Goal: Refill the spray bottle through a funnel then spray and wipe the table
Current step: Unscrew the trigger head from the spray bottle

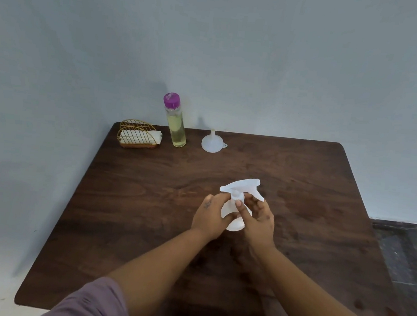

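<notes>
A white spray bottle (237,224) stands on the dark wooden table (148,203), near its middle. My left hand (211,219) wraps around the bottle's body. My right hand (257,220) pinches the collar just under the white trigger head (244,186). At the back stands a tall clear bottle of yellowish liquid (176,127) with a purple cap. To its right a white funnel (212,143) rests upside down, spout up.
A gold wire holder with white napkins (138,135) sits at the table's back left corner. A pale wall rises right behind the table. Dark floor shows past the table's right edge.
</notes>
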Demonstrator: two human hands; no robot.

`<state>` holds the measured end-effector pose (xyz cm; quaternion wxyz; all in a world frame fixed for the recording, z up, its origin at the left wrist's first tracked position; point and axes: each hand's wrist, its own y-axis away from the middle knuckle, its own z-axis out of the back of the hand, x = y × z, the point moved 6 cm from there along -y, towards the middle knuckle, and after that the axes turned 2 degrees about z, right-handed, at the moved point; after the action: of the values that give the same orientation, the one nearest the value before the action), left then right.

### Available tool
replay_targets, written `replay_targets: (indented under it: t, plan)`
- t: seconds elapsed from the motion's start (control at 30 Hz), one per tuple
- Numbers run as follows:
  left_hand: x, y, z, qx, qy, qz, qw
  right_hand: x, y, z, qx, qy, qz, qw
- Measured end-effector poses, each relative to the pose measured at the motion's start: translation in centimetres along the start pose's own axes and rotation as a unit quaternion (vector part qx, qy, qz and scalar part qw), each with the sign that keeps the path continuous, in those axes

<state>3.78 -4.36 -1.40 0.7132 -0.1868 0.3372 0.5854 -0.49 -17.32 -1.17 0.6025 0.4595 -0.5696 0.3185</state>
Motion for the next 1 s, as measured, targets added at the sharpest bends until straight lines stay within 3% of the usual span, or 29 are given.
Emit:
replay_targets:
  t: [0.13, 0.27, 0.57, 0.83, 1.0]
  plan:
    - [0.3, -0.1, -0.2, 0.008, -0.015, 0.010, 1.000, 0.4, 0.5, -1.0, 0.023, 0.112, 0.058, 0.992]
    - [-0.1, 0.0, -0.1, 0.025, -0.009, 0.003, 1.000, 0.8, 0.6, -2.7, 0.052, 0.291, 0.111, 0.949]
    - [0.6, -0.2, -0.5, 0.016, -0.013, 0.004, 1.000, 2.7, 0.1, -1.2, 0.000, 0.183, 0.054, 0.982]
    - [0.8, -0.4, -0.6, 0.034, -0.030, 0.012, 0.999, 5.8, 0.2, -1.3, 0.027, 0.216, 0.073, 0.973]
    - [0.0, -0.4, 0.0, 0.034, -0.032, 0.010, 0.999, 9.7, 0.4, -1.1, 0.055, 0.272, 0.129, 0.952]
